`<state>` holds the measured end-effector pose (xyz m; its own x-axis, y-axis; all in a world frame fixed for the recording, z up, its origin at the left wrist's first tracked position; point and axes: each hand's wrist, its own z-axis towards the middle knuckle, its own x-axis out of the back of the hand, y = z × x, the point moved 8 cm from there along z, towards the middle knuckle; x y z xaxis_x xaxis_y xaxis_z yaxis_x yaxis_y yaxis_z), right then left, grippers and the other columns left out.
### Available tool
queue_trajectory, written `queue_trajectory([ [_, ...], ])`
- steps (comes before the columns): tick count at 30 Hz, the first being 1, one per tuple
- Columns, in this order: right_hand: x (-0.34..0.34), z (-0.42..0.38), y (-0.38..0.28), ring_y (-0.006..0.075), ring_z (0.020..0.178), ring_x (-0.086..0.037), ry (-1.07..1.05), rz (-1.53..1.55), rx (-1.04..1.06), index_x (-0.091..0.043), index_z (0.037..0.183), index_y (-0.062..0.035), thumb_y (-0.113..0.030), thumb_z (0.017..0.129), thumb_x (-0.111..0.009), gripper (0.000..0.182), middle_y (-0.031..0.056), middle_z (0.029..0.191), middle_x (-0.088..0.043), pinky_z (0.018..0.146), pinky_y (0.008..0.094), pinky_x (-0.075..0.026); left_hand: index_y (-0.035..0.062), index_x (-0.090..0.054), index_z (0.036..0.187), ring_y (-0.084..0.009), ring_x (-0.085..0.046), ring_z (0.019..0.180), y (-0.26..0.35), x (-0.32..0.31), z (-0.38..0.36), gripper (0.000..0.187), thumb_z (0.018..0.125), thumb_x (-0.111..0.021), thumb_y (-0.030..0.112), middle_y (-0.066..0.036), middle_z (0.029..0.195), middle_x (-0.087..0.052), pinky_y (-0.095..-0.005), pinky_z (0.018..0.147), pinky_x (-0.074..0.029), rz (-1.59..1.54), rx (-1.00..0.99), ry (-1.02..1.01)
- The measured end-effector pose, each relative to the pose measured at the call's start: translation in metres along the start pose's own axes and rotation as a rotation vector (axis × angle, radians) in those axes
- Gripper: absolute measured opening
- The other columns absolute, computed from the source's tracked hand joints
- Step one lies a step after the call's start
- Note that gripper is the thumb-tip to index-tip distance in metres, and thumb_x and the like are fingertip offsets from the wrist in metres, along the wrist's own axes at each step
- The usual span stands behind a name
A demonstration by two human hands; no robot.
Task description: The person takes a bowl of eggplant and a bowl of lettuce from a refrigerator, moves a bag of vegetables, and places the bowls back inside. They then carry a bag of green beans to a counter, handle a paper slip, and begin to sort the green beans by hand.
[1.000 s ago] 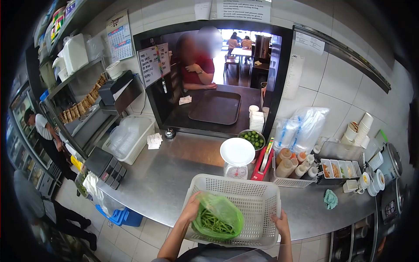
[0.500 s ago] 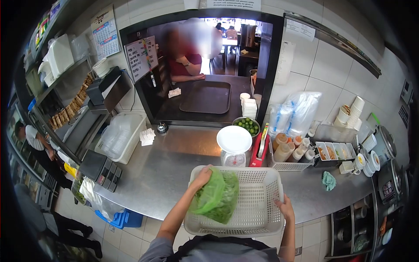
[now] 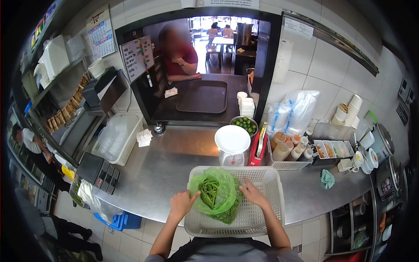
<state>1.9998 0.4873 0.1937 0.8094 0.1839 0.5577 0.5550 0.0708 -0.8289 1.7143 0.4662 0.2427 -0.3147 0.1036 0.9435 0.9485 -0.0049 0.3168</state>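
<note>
A green plastic bag (image 3: 227,205) with its mouth open stands in the left part of a white perforated basket (image 3: 274,205), at the near edge of the steel counter. Long green vegetables (image 3: 210,192) show inside the bag. My left hand (image 3: 182,203) grips the bag's left rim between thumb and fingers. At the bag's right side is my right hand (image 3: 253,192), fingers spread over the basket. Just behind the basket stands a scale (image 3: 231,159) with a white round pan (image 3: 232,139).
Behind are a red tape dispenser (image 3: 258,150), a bowl of green limes (image 3: 245,125) and a basket of sauce bottles (image 3: 288,165). A person (image 3: 183,65) leans beyond the window by a black tray (image 3: 202,97). Other people stand at the far left.
The bag's mouth is now opened wide, showing the vegetables. My right hand has left the basket's right rim and moved left to the bag. My left hand has shifted to the bag's left rim.
</note>
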Motion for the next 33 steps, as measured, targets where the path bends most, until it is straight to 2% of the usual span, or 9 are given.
queue_trajectory([
  [4, -0.029, 0.013, 0.008, 0.0308, 0.131, -0.030, -0.048, 0.279, -0.099, -0.021, 0.141, -0.0028, -0.051, 0.092, -0.039, 0.071, 0.0209, 0.143, -0.028, 0.107, 0.0386, -0.024, 0.0014, -0.062, 0.076, -0.0384, -0.061, 0.062, 0.004, -0.009, -0.002, 0.055, 0.085, -0.048, 0.054, -0.020, 0.068, -0.062, -0.0475, 0.058, -0.048, 0.020, -0.063, -0.026],
  [8, -0.052, -0.007, 0.021, 0.0275, 0.131, -0.030, -0.121, 0.827, -0.579, -0.025, 0.142, -0.0132, -0.056, 0.090, -0.039, 0.069, 0.0143, 0.144, -0.028, 0.105, 0.0475, -0.023, 0.0003, -0.061, 0.078, -0.0398, -0.061, 0.072, -0.002, -0.036, 0.001, 0.049, 0.087, -0.049, 0.047, -0.022, 0.073, -0.062, -0.0455, 0.062, -0.048, -0.182, -0.086, -0.099],
  [10, -0.074, -0.005, 0.043, 0.0274, 0.130, -0.032, -0.165, 1.070, -0.664, -0.030, 0.140, -0.0170, -0.058, 0.089, -0.039, 0.066, 0.0122, 0.143, -0.031, 0.103, 0.0520, -0.026, -0.0015, -0.060, 0.081, -0.0338, -0.062, 0.072, 0.007, -0.036, 0.003, 0.043, 0.089, -0.048, 0.040, -0.019, 0.072, -0.063, -0.0416, 0.064, -0.047, -0.342, -0.171, -0.059],
  [16, -0.079, -0.005, 0.023, 0.0250, 0.119, -0.046, -0.190, 1.336, -0.626, -0.044, 0.131, -0.0119, -0.054, 0.088, -0.046, 0.060, 0.0097, 0.132, -0.047, 0.098, 0.0446, -0.038, -0.0042, -0.056, 0.086, -0.0109, -0.050, 0.068, 0.030, -0.018, 0.005, 0.032, 0.092, -0.047, 0.026, -0.008, 0.067, -0.056, -0.0300, 0.064, -0.043, -0.951, -0.242, -0.122],
  [22, -0.105, -0.019, 0.018, 0.0259, 0.120, -0.044, -0.221, 1.273, -0.715, -0.038, 0.134, -0.0067, -0.042, 0.093, -0.043, 0.054, 0.0115, 0.134, -0.044, 0.101, 0.0440, -0.035, -0.0026, -0.057, 0.085, -0.0114, -0.053, 0.068, 0.017, 0.006, 0.004, 0.029, 0.090, -0.049, 0.025, -0.008, 0.067, -0.056, -0.0298, 0.063, -0.045, -0.916, -0.143, -0.040],
  [26, -0.113, -0.018, 0.020, 0.0271, 0.124, -0.039, -0.243, 1.219, -0.731, -0.032, 0.136, -0.0076, -0.033, 0.097, -0.037, 0.047, 0.0117, 0.136, -0.039, 0.101, 0.0458, -0.033, -0.0018, -0.057, 0.083, -0.0277, -0.063, 0.069, -0.011, 0.004, 0.011, 0.027, 0.086, -0.053, 0.025, -0.013, 0.071, -0.063, -0.0377, 0.064, -0.049, -0.101, -0.066, 0.116],
  [28, -0.113, -0.013, 0.037, 0.0281, 0.123, -0.040, -0.224, 1.226, -0.700, -0.032, 0.137, -0.0074, -0.024, 0.096, -0.040, 0.045, 0.0126, 0.134, -0.041, 0.101, 0.0435, -0.034, 0.0006, -0.058, 0.084, -0.0339, -0.061, 0.073, -0.025, 0.004, 0.008, 0.023, 0.083, -0.056, 0.024, -0.015, 0.076, -0.063, -0.0424, 0.064, -0.049, -0.054, -0.053, 0.077],
  [31, -0.069, -0.015, -0.006, 0.0280, 0.125, -0.038, 0.002, 0.946, -0.585, -0.031, 0.137, -0.0057, -0.018, 0.094, -0.041, 0.046, 0.0129, 0.135, -0.040, 0.105, 0.0414, -0.026, 0.0053, -0.057, 0.088, -0.0355, -0.060, 0.077, -0.010, 0.041, -0.004, 0.020, 0.079, -0.062, 0.022, -0.015, 0.081, -0.063, -0.0449, 0.064, -0.048, -0.002, -0.069, 0.306],
  [33, -0.053, 0.004, -0.012, 0.0298, 0.125, -0.037, 0.163, 0.564, -0.158, -0.034, 0.136, -0.0068, -0.016, 0.092, -0.044, 0.046, 0.0150, 0.134, -0.040, 0.105, 0.0395, -0.025, 0.0084, -0.056, 0.092, -0.0338, -0.060, 0.081, 0.014, 0.069, -0.016, 0.022, 0.076, -0.065, 0.021, -0.013, 0.086, -0.061, -0.0445, 0.066, -0.048, -0.036, -0.145, 0.462],
])
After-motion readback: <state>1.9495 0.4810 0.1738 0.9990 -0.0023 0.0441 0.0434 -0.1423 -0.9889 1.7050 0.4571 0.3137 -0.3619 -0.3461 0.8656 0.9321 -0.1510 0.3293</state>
